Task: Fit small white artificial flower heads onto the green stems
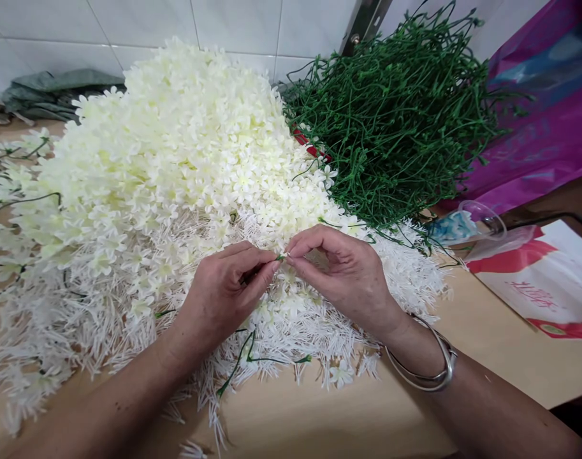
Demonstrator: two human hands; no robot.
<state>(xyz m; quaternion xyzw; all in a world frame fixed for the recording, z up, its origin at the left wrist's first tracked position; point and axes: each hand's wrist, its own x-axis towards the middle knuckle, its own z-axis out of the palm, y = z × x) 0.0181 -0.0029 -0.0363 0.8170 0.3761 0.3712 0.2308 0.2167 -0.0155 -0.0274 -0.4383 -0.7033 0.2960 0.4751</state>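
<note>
My left hand pinches a green plastic stem, whose tip pokes out between thumb and forefinger. Opposite it, my right hand has thumb and forefinger closed on a tiny white piece that meets the stem tip; its exact shape is too small to make out. Both hands hover over a big heap of white artificial flowers. Below and around them spread white thread-like stamens. A loose branched green stem lies on the stamens near my left wrist.
A tall pile of green stems stands at the back right, beside a purple bag. A clear plastic cup and a red-and-white paper bag lie on the right of the table. Dark cloth is bunched at the back left.
</note>
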